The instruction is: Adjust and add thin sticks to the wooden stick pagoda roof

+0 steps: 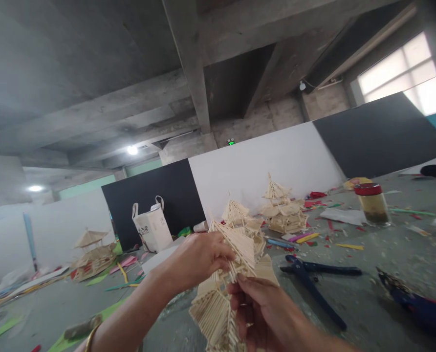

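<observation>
I hold a pale model tower made of thin wooden sticks [236,264] up in front of me, tilted. My left hand [196,259] is closed around its upper roof section from the left. My right hand [262,308] grips the lower tiers from below and the right, fingers wrapped on the sticks. The tower's base runs out of the bottom of the view.
Blue-handled pliers [313,276] lie on the grey table to the right, a jar with a red lid [372,203] behind them. Another stick tower [282,210] stands further back, a third tower [93,254] far left. A white bag [152,227] and coloured scraps are scattered about.
</observation>
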A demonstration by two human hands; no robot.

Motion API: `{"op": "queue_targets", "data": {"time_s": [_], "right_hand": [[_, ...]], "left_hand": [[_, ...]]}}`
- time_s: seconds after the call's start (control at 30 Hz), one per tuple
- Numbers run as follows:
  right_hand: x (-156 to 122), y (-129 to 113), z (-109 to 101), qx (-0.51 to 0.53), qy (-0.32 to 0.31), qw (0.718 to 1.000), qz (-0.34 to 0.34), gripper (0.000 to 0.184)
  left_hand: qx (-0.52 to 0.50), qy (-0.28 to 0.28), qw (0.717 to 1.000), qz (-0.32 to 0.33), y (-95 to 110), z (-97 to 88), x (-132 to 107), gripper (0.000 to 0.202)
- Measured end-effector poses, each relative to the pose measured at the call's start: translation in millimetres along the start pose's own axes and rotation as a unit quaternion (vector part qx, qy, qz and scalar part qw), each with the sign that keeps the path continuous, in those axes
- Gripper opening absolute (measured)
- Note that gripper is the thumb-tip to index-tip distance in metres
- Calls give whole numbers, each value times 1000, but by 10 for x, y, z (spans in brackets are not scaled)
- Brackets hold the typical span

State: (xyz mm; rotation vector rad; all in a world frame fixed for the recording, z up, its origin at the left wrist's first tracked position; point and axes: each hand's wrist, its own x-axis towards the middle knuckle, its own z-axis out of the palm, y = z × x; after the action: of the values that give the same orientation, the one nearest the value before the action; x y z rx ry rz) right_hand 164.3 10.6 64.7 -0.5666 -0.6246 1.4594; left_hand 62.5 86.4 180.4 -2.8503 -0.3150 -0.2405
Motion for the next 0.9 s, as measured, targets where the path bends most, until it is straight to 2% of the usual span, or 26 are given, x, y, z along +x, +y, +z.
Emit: {"op": "queue_targets", "data": {"time_s": [0.37, 0.9], "right_hand": [[18, -1, -29, 1, -22, 1000, -7, 34], [7, -18, 2, -14, -6, 1000, -4, 36]], "left_hand": [[29, 0, 1000, 10, -76, 46, 16, 14], [43, 3, 999, 7, -55, 49, -8, 16]]}}
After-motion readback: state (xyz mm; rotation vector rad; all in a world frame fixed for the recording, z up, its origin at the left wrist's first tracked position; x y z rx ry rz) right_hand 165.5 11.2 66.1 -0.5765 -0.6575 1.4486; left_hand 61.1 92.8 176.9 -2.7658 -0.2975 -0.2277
